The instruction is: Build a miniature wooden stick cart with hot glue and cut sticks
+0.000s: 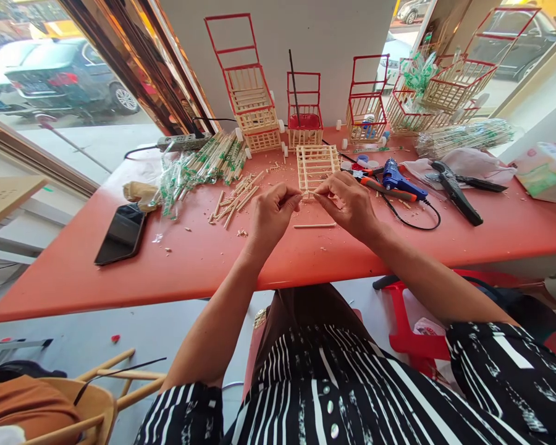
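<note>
Both hands meet over the near edge of a small lattice frame [306, 168] made of pale wooden sticks, which lies on the red table. My left hand [274, 211] is closed in a pinch at the frame's near left corner. Facing it, my right hand [349, 207] pinches with thumb and forefinger. A short bit of pale wooden stick [308, 195] shows between the two sets of fingertips; whether it is joined to the frame I cannot tell. Just below the hands, a single loose stick [314, 226] lies on the table. Cut sticks [236, 201] are piled to the left.
A blue glue gun [395, 175], orange-handled pliers [368, 180] and a black cutter [456, 191] lie right. Left are a phone [120, 233] and wrapped chopsticks [204, 161]. Red-trimmed stick carts [250, 102] stand along the wall. A tissue box [547, 173] sits far right.
</note>
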The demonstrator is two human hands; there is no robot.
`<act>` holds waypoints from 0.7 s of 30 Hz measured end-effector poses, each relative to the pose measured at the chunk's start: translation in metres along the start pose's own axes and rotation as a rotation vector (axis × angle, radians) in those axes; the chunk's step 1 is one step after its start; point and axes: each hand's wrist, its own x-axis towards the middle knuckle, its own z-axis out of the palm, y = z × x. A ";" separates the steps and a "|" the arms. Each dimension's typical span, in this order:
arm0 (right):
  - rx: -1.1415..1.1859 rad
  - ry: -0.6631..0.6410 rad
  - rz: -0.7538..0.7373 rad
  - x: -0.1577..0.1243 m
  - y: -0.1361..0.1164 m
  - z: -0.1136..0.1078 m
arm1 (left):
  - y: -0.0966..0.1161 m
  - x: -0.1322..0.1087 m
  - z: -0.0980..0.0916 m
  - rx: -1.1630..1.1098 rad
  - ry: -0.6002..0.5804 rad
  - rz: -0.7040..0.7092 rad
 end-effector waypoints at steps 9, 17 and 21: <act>0.006 0.015 -0.032 0.000 0.000 0.000 | 0.000 -0.001 -0.001 0.035 -0.003 0.019; 0.025 -0.008 -0.022 0.000 0.001 0.001 | -0.002 -0.001 -0.001 0.028 -0.003 0.033; 0.034 -0.005 -0.030 -0.001 0.002 0.002 | -0.004 -0.001 0.000 0.015 0.001 0.037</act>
